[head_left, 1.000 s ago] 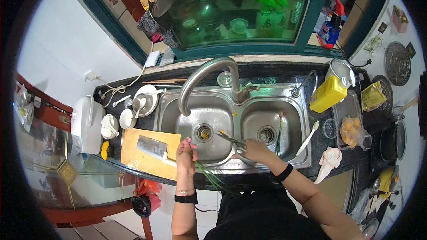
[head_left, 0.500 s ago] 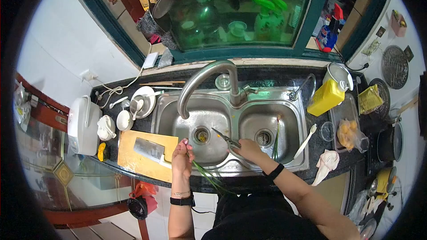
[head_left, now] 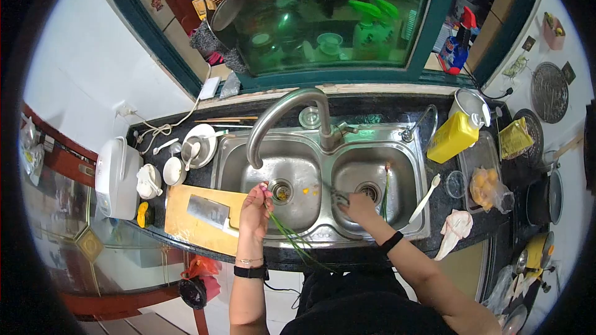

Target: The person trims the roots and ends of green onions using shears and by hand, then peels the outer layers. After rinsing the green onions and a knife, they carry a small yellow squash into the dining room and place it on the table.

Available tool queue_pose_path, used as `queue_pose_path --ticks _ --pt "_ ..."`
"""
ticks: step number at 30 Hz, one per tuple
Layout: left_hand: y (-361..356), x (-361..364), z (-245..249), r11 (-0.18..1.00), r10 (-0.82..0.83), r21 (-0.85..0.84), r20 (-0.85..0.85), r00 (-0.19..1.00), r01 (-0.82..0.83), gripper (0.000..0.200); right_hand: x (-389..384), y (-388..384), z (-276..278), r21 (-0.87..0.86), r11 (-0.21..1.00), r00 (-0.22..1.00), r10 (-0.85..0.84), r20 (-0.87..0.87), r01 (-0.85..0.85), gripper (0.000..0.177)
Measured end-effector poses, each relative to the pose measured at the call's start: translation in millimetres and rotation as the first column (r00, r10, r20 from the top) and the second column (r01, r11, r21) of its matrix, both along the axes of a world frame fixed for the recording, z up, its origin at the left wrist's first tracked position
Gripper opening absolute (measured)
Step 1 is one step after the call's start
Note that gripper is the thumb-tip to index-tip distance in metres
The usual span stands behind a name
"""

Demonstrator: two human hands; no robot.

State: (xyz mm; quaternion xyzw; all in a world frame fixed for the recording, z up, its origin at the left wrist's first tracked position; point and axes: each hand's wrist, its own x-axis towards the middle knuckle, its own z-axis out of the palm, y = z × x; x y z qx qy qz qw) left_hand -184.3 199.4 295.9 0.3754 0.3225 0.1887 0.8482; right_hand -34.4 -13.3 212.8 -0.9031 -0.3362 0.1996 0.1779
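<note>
Closed around a green onion [head_left: 290, 234], my left hand [head_left: 255, 211] is above the front left edge of the left basin [head_left: 248, 155]. The onion's pinkish bulb end shows at my fingertips, and its long green leaves trail down toward the counter front. My right hand [head_left: 358, 208] grips dark scissors [head_left: 338, 197], blurred by motion, over the front left of the right basin [head_left: 403, 161]. Another green onion [head_left: 385, 195] lies along the right side of that basin. Small yellow bits [head_left: 306, 191] sit in the left basin.
A cutting board [head_left: 180, 214] with a cleaver [head_left: 208, 211] lies left of the sink. The faucet [head_left: 254, 133] arches over the left basin. A white spoon [head_left: 426, 197], a cloth [head_left: 456, 232] and a yellow jug [head_left: 453, 138] are on the right; bowls [head_left: 174, 171] stand on the left.
My right hand has moved right with the scissors, from the left basin to above the right basin. My left hand still holds the onion, slightly higher.
</note>
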Motion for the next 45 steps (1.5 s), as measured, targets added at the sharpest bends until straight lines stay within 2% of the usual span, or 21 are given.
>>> queue_pose_path --ticks 1,2,4,5,7,9,11,13,14,16,17,19,21,27,29,33,36,38,42,44,45 --pt "-1 1 0 1.000 0.005 -0.011 -0.015 1.000 -0.005 0.019 -3 2 4 -0.008 0.996 0.996 0.089 -0.030 -0.090 0.040" --pt "-1 3 0 1.000 0.009 -0.020 -0.030 1.000 -0.010 0.019 -5 2 4 -0.005 0.996 0.996 0.083 -0.033 -0.084 0.040" --pt "0 7 3 1.000 -0.007 -0.006 -0.032 0.999 0.007 0.020 -7 4 8 0.193 0.978 0.995 0.093 -0.041 -0.084 0.040" --pt "1 7 4 1.000 -0.012 0.003 -0.036 0.999 0.012 0.020 -6 2 12 0.197 0.976 0.994 0.099 -0.040 -0.089 0.040" --pt "5 7 7 0.999 -0.037 0.019 -0.044 0.998 0.038 0.021 1 -5 22 0.336 0.941 0.999 -0.039 0.012 0.032 0.037" --pt "9 10 12 0.997 -0.073 0.019 -0.052 0.996 0.074 0.022 12 -8 16 0.550 0.795 0.960 -0.275 -0.051 0.257 0.028" --pt "12 16 15 0.996 -0.078 0.031 -0.067 0.995 0.080 0.022 41 1 15 0.646 0.557 0.850 -0.400 -0.342 0.522 0.022" --pt "17 20 14 0.991 -0.123 0.038 -0.042 0.992 0.125 0.021 66 17 45 0.699 0.304 0.762 -0.285 -0.581 0.647 0.011" --pt "18 24 14 0.992 -0.119 0.043 -0.043 0.992 0.121 0.021 79 24 45 0.700 0.303 0.763 -0.279 -0.583 0.647 0.011" --pt "18 32 14 0.995 -0.084 -0.057 -0.002 0.996 0.084 0.021 106 33 31 0.697 0.404 0.804 -0.344 -0.485 0.593 0.013" --pt "22 33 8 0.994 -0.099 -0.052 0.023 0.995 0.100 0.021 116 40 21 0.698 0.403 0.805 -0.342 -0.486 0.592 0.013" --pt "23 37 2 0.995 -0.095 -0.037 0.026 0.995 0.096 0.021 131 50 6 0.795 0.438 0.891 -0.369 -0.266 0.419 0.022" --pt "19 39 -1 0.995 -0.095 -0.028 0.027 0.995 0.095 0.022 135 55 5 0.767 0.465 0.876 -0.407 -0.257 0.441 0.022" --pt "15 39 2 0.976 -0.116 0.182 -0.040 0.992 0.121 0.021 147 57 16 0.725 0.530 0.879 -0.418 -0.229 0.441 0.022" --pt "14 41 12 0.935 -0.089 0.332 -0.118 0.989 0.124 0.022 151 57 16 0.722 0.550 0.883 -0.430 -0.186 0.420 0.022" --pt "17 42 12 0.885 -0.099 0.452 -0.061 0.993 0.116 0.022 152 57 24 0.707 0.558 0.882 -0.421 -0.212 0.436 0.022" --pt "20 40 2 0.823 -0.076 0.560 -0.053 0.996 0.093 0.017 154 56 24 0.683 0.584 0.878 -0.441 -0.187 0.439 0.022" --pt "18 39 1 0.691 0.003 0.717 -0.126 0.992 0.089 0.010 155 56 27 0.673 0.600 0.877 -0.452 -0.161 0.432 0.022" --pt "34 27 -12 0.703 -0.069 0.701 -0.100 0.993 0.120 0.013 155 56 29 0.664 0.615 0.885 -0.435 -0.164 0.425 0.021" --pt "36 26 -8 0.687 -0.076 0.694 -0.228 0.971 0.216 0.017 151 56 29 0.672 0.620 0.891 -0.432 -0.138 0.405 0.022" --pt "37 27 -7 0.687 -0.076 0.693 -0.230 0.970 0.218 0.017 146 55 35 0.655 0.652 0.900 -0.425 -0.102 0.382 0.019"
